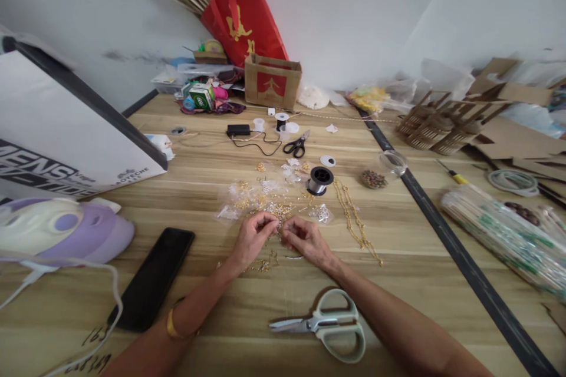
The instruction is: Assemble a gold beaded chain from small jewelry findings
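Note:
Near the middle of the wooden table, my left hand [257, 234] and my right hand [305, 237] face each other, a small gap between them. Thumb and forefinger are pinched together on both; whatever sits between the fingertips is too small to make out. Just beyond lies a heap of tiny gold and silver jewelry findings [279, 208], with small clear bags [239, 193] around it. More gold pieces [264, 264] are scattered below my left hand. A gold chain [349, 212] stretches out to the right, and a spool of silver wire [319, 181] stands behind my right hand.
Pale-handled scissors [338, 324] lie in front, between my forearms. A black phone [152, 277] and a purple-white appliance [71, 227] are at left. Black scissors [297, 145] and a paper bag [273, 82] sit farther back. A spilled jar of beads [375, 178] and wrapped sticks [499, 230] are right.

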Action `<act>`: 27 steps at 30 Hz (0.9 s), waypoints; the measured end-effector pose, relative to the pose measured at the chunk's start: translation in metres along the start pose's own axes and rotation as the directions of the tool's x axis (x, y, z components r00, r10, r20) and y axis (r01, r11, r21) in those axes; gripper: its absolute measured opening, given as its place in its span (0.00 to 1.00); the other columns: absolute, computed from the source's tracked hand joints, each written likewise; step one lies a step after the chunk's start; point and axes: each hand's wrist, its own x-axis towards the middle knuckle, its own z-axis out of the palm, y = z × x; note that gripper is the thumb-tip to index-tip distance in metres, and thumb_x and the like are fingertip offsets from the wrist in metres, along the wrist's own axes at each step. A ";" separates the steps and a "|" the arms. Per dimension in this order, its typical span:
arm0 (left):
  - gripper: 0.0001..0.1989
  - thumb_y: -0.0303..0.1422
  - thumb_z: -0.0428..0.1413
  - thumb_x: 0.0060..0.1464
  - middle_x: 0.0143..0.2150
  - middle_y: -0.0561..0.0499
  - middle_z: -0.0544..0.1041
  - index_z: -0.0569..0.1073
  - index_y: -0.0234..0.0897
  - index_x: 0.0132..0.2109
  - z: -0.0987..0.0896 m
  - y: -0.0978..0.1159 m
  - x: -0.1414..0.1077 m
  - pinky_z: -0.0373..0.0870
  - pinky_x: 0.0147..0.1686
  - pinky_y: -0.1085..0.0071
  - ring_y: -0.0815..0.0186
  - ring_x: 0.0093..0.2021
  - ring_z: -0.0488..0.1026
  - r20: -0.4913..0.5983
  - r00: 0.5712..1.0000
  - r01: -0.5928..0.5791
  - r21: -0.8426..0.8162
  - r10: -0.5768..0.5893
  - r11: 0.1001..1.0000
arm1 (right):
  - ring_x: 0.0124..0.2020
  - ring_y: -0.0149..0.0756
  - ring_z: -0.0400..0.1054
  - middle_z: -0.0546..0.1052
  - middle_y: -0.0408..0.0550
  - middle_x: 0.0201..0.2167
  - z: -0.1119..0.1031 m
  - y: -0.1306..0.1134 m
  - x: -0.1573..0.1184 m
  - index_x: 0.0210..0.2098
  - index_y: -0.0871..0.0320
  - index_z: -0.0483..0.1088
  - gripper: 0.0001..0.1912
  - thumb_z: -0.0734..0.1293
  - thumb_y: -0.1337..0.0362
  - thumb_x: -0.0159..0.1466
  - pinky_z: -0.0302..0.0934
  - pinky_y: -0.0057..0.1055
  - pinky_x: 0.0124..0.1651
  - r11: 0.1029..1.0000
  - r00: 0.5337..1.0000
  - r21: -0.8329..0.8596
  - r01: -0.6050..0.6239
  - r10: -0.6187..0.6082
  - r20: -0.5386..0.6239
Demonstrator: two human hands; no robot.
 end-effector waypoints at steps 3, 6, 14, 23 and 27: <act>0.08 0.34 0.56 0.51 0.24 0.54 0.71 0.72 0.34 0.29 0.000 0.001 0.000 0.64 0.29 0.75 0.70 0.26 0.68 0.004 1.000 0.000 -0.003 0.000 1.000 | 0.18 0.25 0.58 0.67 0.39 0.18 0.000 0.000 0.000 0.31 0.60 0.66 0.12 0.65 0.56 0.60 0.53 0.23 0.22 1.000 1.000 -0.005 0.005 -0.005 0.003; 0.07 0.34 0.55 0.51 0.23 0.54 0.71 0.72 0.34 0.29 0.001 0.003 0.000 0.64 0.28 0.75 0.70 0.26 0.67 0.007 1.000 0.003 -0.005 -0.003 1.000 | 0.18 0.25 0.58 0.67 0.38 0.17 0.000 0.001 0.000 0.30 0.60 0.66 0.12 0.65 0.56 0.60 0.53 0.23 0.22 1.000 1.000 -0.009 0.007 -0.007 -0.005; 0.08 0.34 0.55 0.51 0.24 0.54 0.71 0.72 0.34 0.30 0.001 0.004 -0.001 0.63 0.28 0.75 0.70 0.26 0.67 0.012 1.000 0.007 0.002 -0.007 1.000 | 0.18 0.25 0.58 0.66 0.38 0.18 -0.001 0.003 0.001 0.30 0.60 0.66 0.12 0.66 0.56 0.60 0.53 0.23 0.22 1.000 1.000 0.011 0.009 -0.009 0.004; 0.07 0.33 0.56 0.50 0.25 0.53 0.72 0.73 0.34 0.30 0.002 0.004 -0.002 0.63 0.29 0.75 0.69 0.27 0.67 0.022 1.000 -0.006 0.006 0.006 1.000 | 0.17 0.25 0.58 0.66 0.38 0.17 0.000 0.002 0.000 0.31 0.59 0.66 0.13 0.66 0.55 0.60 0.54 0.23 0.21 1.000 1.000 0.015 0.009 -0.009 -0.008; 0.06 0.34 0.56 0.50 0.25 0.54 0.71 0.73 0.34 0.31 0.002 0.003 -0.002 0.63 0.29 0.75 0.69 0.27 0.67 0.024 1.000 0.015 -0.028 -0.015 0.999 | 0.17 0.25 0.58 0.66 0.38 0.18 0.001 0.001 0.000 0.30 0.59 0.65 0.13 0.66 0.55 0.60 0.54 0.23 0.21 0.999 1.000 0.031 0.011 -0.011 -0.007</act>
